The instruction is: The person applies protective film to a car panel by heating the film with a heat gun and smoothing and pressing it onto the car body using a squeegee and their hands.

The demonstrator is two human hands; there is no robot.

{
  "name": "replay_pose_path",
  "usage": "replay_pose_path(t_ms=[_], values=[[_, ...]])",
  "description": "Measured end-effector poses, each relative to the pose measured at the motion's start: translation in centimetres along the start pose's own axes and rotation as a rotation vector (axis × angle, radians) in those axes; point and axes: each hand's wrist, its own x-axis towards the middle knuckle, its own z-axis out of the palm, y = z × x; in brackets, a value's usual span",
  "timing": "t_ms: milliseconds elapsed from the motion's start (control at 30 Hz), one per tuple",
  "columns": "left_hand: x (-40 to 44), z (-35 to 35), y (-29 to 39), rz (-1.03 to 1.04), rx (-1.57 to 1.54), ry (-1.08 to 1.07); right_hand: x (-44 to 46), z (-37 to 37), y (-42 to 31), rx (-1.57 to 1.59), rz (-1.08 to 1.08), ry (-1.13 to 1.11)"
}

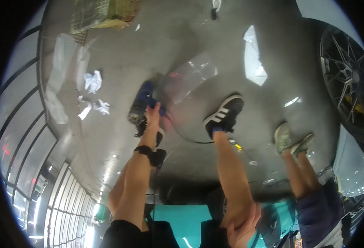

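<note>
My left hand (153, 113), with a black strap on its wrist, is closed round the handle of a blue heat gun (144, 96). The tool is held low over the floor beside my left shoe, its dark round nozzle pointing toward the lower left. A black cord (181, 134) runs from it to the right, behind my right leg. My right hand (246, 227) lies against my right knee with fingers apart and nothing visible in it. A sheet of clear film (192, 76) lies on the floor just beyond the heat gun.
Crumpled white paper (93, 82) and clear plastic (60, 78) litter the left floor. A white sheet (253, 58) lies farther ahead. Another person's shoes (283, 138) stand at right, near a car wheel (353, 76). A yellow-and-black item (236, 145) lies by my right leg.
</note>
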Motion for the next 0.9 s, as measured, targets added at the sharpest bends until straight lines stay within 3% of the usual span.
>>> replay_pose_path(t_ms=[33,100,133,200,333,400,467,533,600,667,733,800,867,900], values=[[0.6,0.8,-0.3,-0.016,-0.014,-0.011,0.7,-1.1,-1.0,0.025,0.031,0.02],[0.7,0.8,-0.7,0.231,0.242,0.046,0.4,-0.8,0.0,0.089,0.024,-0.022],[0.0,0.7,-0.7,0.229,0.242,0.057,0.5,-1.2,0.3,0.09,0.016,-0.03],[-3.1,2.0,1.9,-0.073,-0.03,-0.054,1.1,-2.2,-0.5,0.102,0.006,-0.085],[-11.2,3.0,7.6,-0.051,0.0,-0.109,1.5,-2.2,-0.6,0.057,-0.037,-0.114],[-15.9,2.5,10.8,0.061,0.003,-0.229,1.3,-1.9,0.2,0.082,-0.057,-0.126],[-21.3,2.1,13.7,0.131,0.213,-0.121,1.2,-1.8,0.5,0.095,-0.132,-0.16],[-29.2,1.0,21.7,0.143,0.56,-0.258,1.1,-2.2,-0.7,0.157,-0.039,-0.206],[-34.3,-0.3,23.7,0.275,0.639,-0.27,-0.1,-0.6,0.1,0.169,0.009,-0.274],[-37.3,-1.8,24.0,0.365,0.83,-0.373,-2.1,0.6,-0.6,0.216,0.006,-0.193],[-40.1,-3.3,24.3,0.42,0.722,-0.644,-4.7,-0.5,-2.6,0.089,-0.015,-0.343],[-43.3,-4.6,26.1,0.447,0.742,-0.805,-7.7,-3.0,-6.3,0.208,-0.021,-0.299],[-44.6,-6.2,24.9,0.302,0.806,-1.069,-11.3,-3.4,-8.8,0.544,-0.069,0.038],[-45.4,-7.2,24.7,0.332,0.822,-1.138,-13.2,-3.7,-9.7,0.647,-0.042,0.081]])
